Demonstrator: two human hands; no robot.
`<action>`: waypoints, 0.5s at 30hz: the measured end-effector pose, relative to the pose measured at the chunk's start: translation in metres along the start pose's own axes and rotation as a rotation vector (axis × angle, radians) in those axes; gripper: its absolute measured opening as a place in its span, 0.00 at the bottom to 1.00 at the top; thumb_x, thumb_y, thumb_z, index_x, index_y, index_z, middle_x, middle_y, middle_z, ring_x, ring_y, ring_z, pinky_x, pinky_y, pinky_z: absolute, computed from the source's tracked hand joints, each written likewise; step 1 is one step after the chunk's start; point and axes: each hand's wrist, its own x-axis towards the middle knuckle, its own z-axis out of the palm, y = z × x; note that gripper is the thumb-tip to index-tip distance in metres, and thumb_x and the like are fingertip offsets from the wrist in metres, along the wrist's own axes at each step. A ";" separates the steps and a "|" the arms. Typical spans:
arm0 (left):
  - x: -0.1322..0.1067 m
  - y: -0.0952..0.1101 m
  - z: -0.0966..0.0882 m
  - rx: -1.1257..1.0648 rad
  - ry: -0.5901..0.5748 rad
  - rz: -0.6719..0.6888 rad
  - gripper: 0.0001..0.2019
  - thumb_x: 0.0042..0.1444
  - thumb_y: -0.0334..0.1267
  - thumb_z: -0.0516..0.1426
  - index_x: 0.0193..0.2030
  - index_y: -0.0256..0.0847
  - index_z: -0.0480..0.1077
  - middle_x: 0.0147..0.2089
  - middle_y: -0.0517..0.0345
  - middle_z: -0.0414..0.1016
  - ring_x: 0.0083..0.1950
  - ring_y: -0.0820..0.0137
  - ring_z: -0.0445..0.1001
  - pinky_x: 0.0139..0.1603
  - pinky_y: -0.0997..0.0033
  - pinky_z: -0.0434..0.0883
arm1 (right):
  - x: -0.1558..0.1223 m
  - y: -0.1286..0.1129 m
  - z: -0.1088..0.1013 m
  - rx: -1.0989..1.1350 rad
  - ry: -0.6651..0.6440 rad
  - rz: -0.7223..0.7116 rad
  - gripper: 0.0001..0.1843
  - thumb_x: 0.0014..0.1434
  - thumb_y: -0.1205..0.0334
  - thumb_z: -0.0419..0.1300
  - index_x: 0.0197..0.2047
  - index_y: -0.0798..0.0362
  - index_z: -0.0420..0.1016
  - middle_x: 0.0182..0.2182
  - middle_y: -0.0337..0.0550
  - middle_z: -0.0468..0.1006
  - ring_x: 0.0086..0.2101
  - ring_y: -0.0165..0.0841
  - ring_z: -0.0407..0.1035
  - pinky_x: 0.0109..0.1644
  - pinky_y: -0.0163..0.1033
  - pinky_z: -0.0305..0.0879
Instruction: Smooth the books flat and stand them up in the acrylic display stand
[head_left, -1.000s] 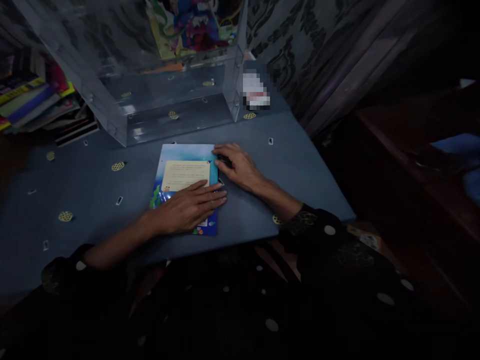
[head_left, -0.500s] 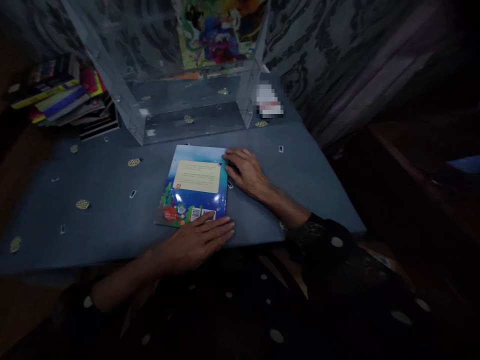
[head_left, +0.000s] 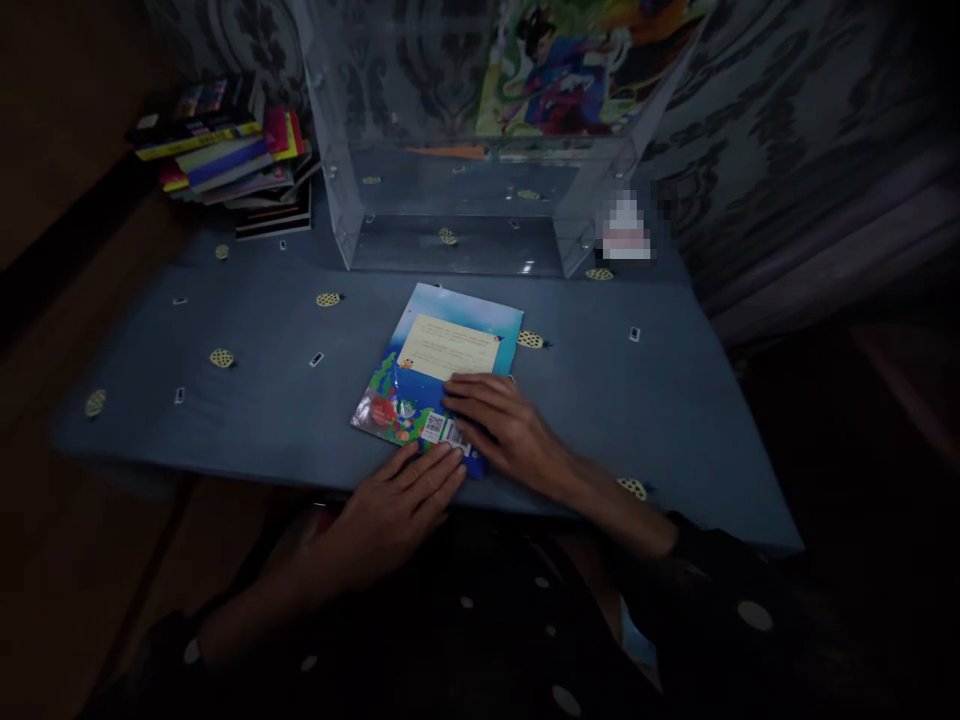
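A thin picture book (head_left: pixel 435 360) with a blue cover and a pale text panel lies flat on the blue table (head_left: pixel 247 400). My right hand (head_left: pixel 499 428) rests on the book's near right corner, fingers stretched out flat over the cover. My left hand (head_left: pixel 405 500) lies at the book's near edge by the table's front, fingers extended and fingertips touching the edge. Neither hand grips anything.
A clear acrylic box (head_left: pixel 480 150) stands at the back of the table with a colourful picture (head_left: pixel 570 75) behind it. A stack of books (head_left: pixel 225 155) sits at the back left. Small yellow round stickers (head_left: pixel 221 357) dot the tabletop. A patterned curtain (head_left: pixel 787 150) hangs at right.
My right hand slid from the book's far right edge down to its near right corner. My left hand drew back off the cover to the near edge. The view swung to the left.
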 end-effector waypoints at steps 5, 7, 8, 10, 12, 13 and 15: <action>-0.014 -0.005 0.001 -0.003 0.052 -0.088 0.21 0.69 0.30 0.49 0.67 0.32 0.61 0.67 0.46 0.69 0.73 0.65 0.58 0.75 0.53 0.53 | -0.012 -0.028 0.001 0.068 -0.013 -0.043 0.15 0.68 0.68 0.56 0.56 0.56 0.75 0.49 0.51 0.81 0.55 0.40 0.72 0.57 0.54 0.73; -0.019 -0.007 0.000 -0.003 0.082 -0.126 0.21 0.68 0.29 0.49 0.67 0.32 0.61 0.66 0.46 0.70 0.72 0.65 0.60 0.75 0.53 0.53 | -0.017 -0.036 -0.001 0.070 -0.031 -0.052 0.18 0.67 0.70 0.56 0.59 0.57 0.73 0.51 0.52 0.81 0.56 0.40 0.71 0.58 0.54 0.73; -0.021 -0.008 -0.001 0.001 0.099 -0.145 0.21 0.68 0.29 0.48 0.67 0.33 0.61 0.65 0.46 0.70 0.72 0.65 0.61 0.74 0.52 0.53 | -0.019 -0.040 -0.001 0.064 -0.042 -0.056 0.19 0.67 0.71 0.56 0.60 0.57 0.72 0.52 0.53 0.80 0.57 0.40 0.71 0.59 0.54 0.72; -0.023 -0.008 -0.002 0.013 0.127 -0.189 0.22 0.68 0.28 0.49 0.67 0.33 0.61 0.65 0.46 0.71 0.70 0.64 0.63 0.74 0.50 0.52 | -0.023 -0.046 -0.002 0.037 -0.087 -0.060 0.23 0.67 0.71 0.55 0.65 0.57 0.67 0.55 0.53 0.78 0.59 0.40 0.69 0.62 0.55 0.70; -0.024 -0.008 -0.003 0.026 0.141 -0.238 0.21 0.68 0.29 0.49 0.67 0.34 0.62 0.64 0.46 0.72 0.69 0.63 0.65 0.74 0.47 0.49 | -0.027 -0.051 -0.001 0.000 -0.164 -0.057 0.27 0.68 0.70 0.53 0.69 0.56 0.60 0.59 0.54 0.75 0.62 0.41 0.65 0.64 0.57 0.67; -0.024 -0.007 -0.003 0.031 0.145 -0.262 0.21 0.68 0.29 0.49 0.66 0.35 0.63 0.64 0.46 0.72 0.69 0.62 0.65 0.74 0.46 0.48 | -0.029 -0.053 0.000 -0.020 -0.205 -0.057 0.28 0.69 0.69 0.53 0.71 0.56 0.57 0.62 0.55 0.72 0.64 0.41 0.63 0.66 0.58 0.65; -0.024 -0.006 -0.002 0.039 0.156 -0.299 0.19 0.68 0.30 0.50 0.64 0.35 0.65 0.63 0.47 0.73 0.68 0.60 0.66 0.74 0.45 0.46 | -0.032 -0.056 0.003 -0.061 -0.270 -0.055 0.31 0.70 0.67 0.52 0.73 0.58 0.50 0.65 0.58 0.66 0.66 0.43 0.59 0.68 0.59 0.61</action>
